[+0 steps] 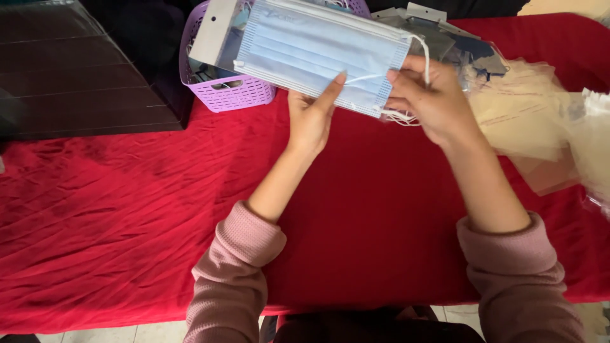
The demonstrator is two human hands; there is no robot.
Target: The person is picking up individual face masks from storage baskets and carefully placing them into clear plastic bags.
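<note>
We see both hands lifting a pale blue face mask (318,54) above the red surface (127,209). The left hand (309,121) props its underside, fingers half open; the right hand (432,101) pinches the white ear loop (422,54) end (keeping it flat), near the purple basket (232,92).
</note>
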